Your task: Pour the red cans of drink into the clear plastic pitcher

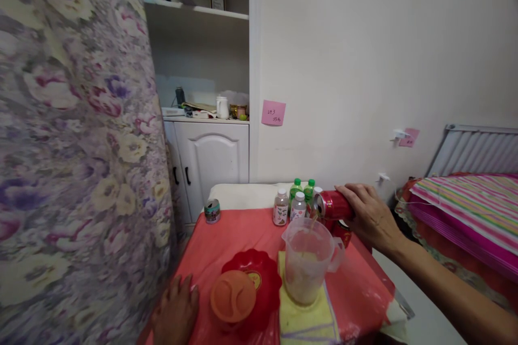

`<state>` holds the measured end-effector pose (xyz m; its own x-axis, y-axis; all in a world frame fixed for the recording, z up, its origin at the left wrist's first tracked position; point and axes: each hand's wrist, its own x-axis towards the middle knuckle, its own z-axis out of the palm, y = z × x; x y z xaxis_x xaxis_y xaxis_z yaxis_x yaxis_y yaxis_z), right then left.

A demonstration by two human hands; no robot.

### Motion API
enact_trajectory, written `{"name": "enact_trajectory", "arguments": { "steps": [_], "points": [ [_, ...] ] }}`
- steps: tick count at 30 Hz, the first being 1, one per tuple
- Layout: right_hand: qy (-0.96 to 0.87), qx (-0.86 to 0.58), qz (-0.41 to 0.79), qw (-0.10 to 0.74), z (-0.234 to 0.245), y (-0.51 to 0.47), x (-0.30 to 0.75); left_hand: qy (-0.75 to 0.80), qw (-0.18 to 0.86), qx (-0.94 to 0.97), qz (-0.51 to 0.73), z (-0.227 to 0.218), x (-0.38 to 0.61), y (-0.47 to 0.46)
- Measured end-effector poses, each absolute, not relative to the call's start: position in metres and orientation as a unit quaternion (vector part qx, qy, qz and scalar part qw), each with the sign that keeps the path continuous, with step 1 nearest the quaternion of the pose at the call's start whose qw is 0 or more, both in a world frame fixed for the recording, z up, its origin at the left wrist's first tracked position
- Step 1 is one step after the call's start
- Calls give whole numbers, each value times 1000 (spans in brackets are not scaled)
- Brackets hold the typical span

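Observation:
Tipped on its side, a red soda can [334, 205] is gripped by my right hand [366, 213], its opening over the rim of a clear plastic measuring pitcher [308, 264]. A thin brown stream runs from the can into the pitcher, where pale liquid or foam shows low down. The pitcher stands upright on a folded yellow towel [293, 323]. My left hand [176, 310] lies flat on the red tablecloth [226, 232], fingers spread, holding nothing. Close to it, an orange round lid or container [233, 296] rests on a red scalloped plate [267, 275].
Behind the pitcher stand white-capped bottles [280, 207] and green-capped bottles [297, 187]. Another red can [343, 233] is partly hidden under my right hand. A small teal can [212, 211] stands at the back left. A floral curtain [81, 145] hangs at left; a bed [465, 199] is at right.

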<state>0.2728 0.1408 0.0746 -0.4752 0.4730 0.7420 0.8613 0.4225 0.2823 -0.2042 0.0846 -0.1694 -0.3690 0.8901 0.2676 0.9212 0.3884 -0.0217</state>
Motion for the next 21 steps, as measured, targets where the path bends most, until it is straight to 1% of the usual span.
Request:
{"name": "enact_trajectory", "arguments": {
  "steps": [5, 12, 21],
  "points": [
    [-791, -424, -330, 292, 78, 141, 273, -826, 126, -546, -59, -170, -204, 85],
    [-792, -411, -343, 295, 83, 141, 273, -831, 107, -544, -51, -165, -202, 85],
    [-790, -399, -360, 295, 87, 138, 272, -823, 105, -550, -97, -167, -203, 85]
  ]
}}
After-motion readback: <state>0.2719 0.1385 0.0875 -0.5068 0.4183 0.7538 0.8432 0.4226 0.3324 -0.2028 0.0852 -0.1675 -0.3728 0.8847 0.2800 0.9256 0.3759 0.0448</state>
